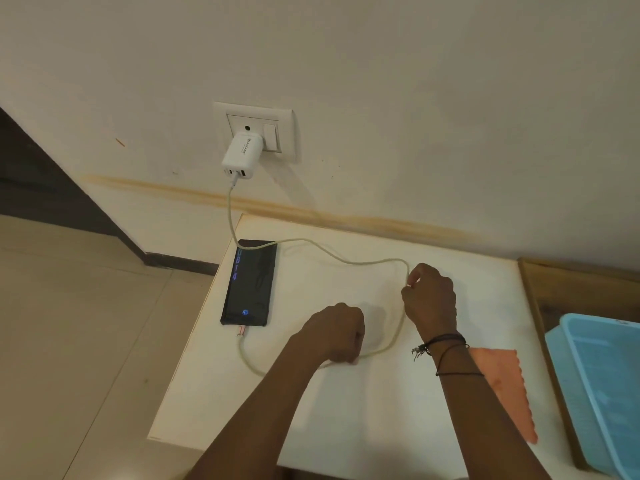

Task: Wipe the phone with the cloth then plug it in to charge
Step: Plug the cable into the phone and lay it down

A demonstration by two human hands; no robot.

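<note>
A black phone (250,281) lies flat at the left edge of the white table (346,427), its screen lit. A pale charging cable (332,255) runs from the white charger (239,154) in the wall socket, across the phone's top, loops right and back, and its pink plug sits in the phone's near end. My left hand (337,332) is fisted on the cable near the table's middle. My right hand (429,296) pinches the cable's far loop between fingertips. The orange cloth (502,379) lies flat at the right, partly under my right forearm.
A light blue plastic bin (602,382) stands on a wooden surface at the far right. The wall socket plate (273,133) is above the table's left end. Tiled floor lies to the left of the table.
</note>
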